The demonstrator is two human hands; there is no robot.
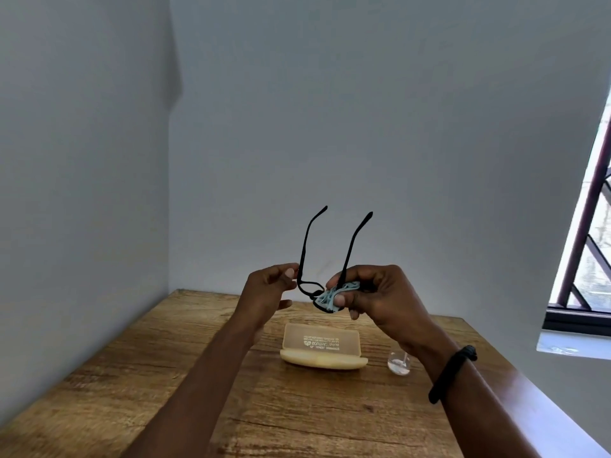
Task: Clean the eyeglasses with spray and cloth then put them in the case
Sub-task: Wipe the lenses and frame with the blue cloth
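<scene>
**Wiping the right lens without bending the frame**

I hold the black plastic-framed eyeglasses (302,259) in the air above the brown wooden table (132,375), with both temples pointing up. My left hand (267,285) pinches the frame at its left corner, near the hinge. My right hand (380,292) is curled around the crumpled light-blue cleaning cloth (337,294) and holds it over the right lens, with the thumb on the cloth.

To do this step well, I think the cloth should move in small circles from the middle of the lens toward the rim, with light pressure only. The left hand should support the frame close to the lens (not far up the temple, which can bend). The left lens is uncovered, so I judge it needs its turn next.

The pale yellow translucent plastic case (320,345) lies open on the table below my hands. The small clear spray bottle (399,363) stands near it, on its right.
</scene>
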